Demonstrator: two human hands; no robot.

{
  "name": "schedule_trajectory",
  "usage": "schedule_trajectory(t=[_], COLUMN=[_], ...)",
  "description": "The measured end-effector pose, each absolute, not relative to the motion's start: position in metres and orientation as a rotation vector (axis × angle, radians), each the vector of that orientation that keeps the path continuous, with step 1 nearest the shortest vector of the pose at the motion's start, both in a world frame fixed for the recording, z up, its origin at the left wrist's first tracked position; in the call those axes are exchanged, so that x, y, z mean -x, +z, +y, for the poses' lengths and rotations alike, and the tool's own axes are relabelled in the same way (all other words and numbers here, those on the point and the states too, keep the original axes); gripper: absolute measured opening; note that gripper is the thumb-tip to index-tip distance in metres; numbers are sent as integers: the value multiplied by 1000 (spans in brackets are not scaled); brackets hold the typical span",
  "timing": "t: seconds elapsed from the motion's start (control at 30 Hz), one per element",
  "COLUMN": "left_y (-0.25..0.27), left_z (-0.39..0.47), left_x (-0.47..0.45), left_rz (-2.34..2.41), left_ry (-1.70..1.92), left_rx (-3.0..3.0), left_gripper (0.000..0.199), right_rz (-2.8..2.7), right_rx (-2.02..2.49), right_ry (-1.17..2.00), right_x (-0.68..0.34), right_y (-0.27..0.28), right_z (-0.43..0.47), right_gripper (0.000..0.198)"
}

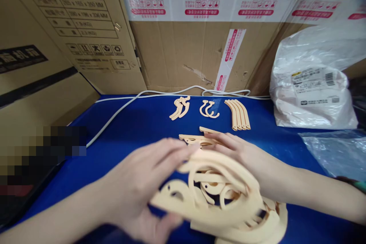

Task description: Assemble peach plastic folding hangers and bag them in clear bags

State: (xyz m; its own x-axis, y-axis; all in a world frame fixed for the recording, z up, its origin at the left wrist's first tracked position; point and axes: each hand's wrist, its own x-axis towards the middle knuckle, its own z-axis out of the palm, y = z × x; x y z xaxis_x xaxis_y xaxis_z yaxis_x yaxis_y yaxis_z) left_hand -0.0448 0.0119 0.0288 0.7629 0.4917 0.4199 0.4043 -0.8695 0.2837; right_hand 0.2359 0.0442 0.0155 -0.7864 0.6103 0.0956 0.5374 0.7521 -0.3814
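My left hand is closed on cream plastic folding-hanger parts, its thumb below and its fingers over the top. They are tilted toward me and slightly blurred. On the far side of the bunch, my right hand has its fingers curled over more hanger parts; its thumb is hidden. Between and below the hands lies a jumbled pile of hanger parts, curved arms and hooks overlapping. Farther back lie small curved parts, two hooks and a row of curved arms.
A blue surface lies under everything. A white cable runs along its back edge. Cardboard stands behind. At right are a white plastic parcel bag and a clear bag. A dark object, partly pixelated, sits left.
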Motion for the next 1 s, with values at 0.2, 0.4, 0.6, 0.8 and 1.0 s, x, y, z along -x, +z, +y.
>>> schedule_trajectory(t=[0.2,0.4,0.6,0.8,1.0], left_y=[45,52,59,67,67], left_z=[78,132,158,150,147], left_x=[37,11,5,-7,-5], left_rz=[1147,1078,896,794,773], left_ry=[893,771,574,440,473], left_rx=[-2420,-2073,-2060,-2265,-2220], left_gripper=[52,54,58,58,57], right_rz=[-2628,-2602,-2414,-2098,-2132], right_rx=[1120,1053,1173,1315,1238], right_ry=[450,729,507,620,887], right_x=[-231,-232,-264,-266,-229], right_y=[19,22,43,65,72], right_z=[53,56,81,116,124], right_gripper=[47,38,22,24,28])
